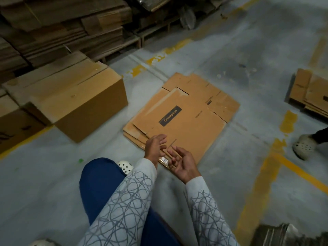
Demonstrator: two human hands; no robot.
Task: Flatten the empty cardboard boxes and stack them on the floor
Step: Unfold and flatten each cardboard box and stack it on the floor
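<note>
Head view looks down on a grey concrete floor (230, 50) marked with worn yellow lines. A stack of flattened cardboard boxes (191, 125) lies on it, the top sheet bearing a dark label (170, 115) that reads "Crompton". Over the near edge of that stack hover both bare hands in patterned grey sleeves. The left grip (155, 148) is released, fingers loosely extended and holding nothing. The right grip (184, 164) is just beside it, palm turned up, fingers relaxed and likewise empty. Whether either touches the cardboard I cannot tell.

Left of the stack stands an assembled cardboard box (79, 98), its top flaps closed, apart from the flattened pile. Behind it, tall piles of folded cardboard (62, 23) rest on pallets. More flattened sheets (312, 93) lie at the right edge. Near them, another person's foot in a pale perforated clog (304, 146) is on the floor. The wearer's blue-trousered knee (99, 183) shows below.
</note>
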